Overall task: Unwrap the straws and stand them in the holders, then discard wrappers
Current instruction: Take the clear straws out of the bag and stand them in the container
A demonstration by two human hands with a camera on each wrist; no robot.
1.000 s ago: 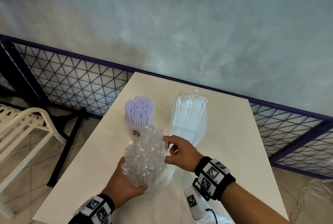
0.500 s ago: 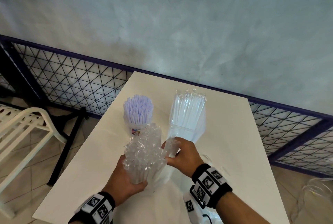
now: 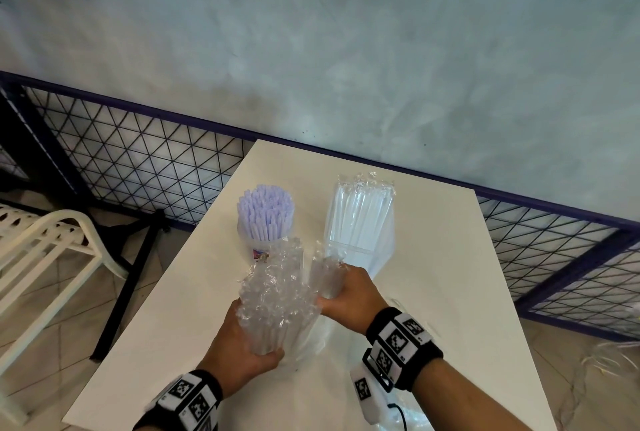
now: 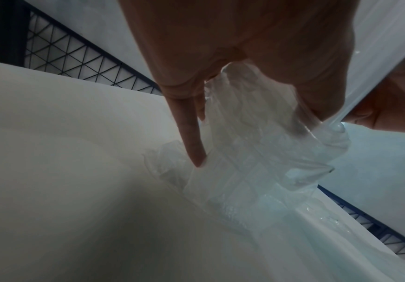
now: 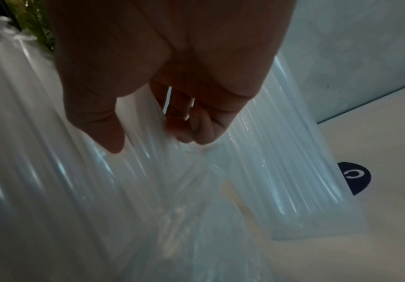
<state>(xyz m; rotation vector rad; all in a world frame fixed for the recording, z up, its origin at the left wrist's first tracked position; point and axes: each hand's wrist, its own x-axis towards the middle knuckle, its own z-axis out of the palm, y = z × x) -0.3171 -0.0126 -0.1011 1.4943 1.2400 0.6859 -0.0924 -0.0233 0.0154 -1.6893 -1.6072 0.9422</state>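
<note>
Hands (image 3: 242, 354) (image 3: 349, 295) grip wrapped straws (image 3: 277, 306) over white table (image 3: 450, 257) beside grey wall (image 3: 346, 67), mesh fence (image 3: 131, 160).

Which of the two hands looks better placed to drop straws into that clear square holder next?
Probably the right hand. It already grips a small batch of clear wrapped straws just in front of the square holder, while the left hand holds the big bundle farther back.
</note>
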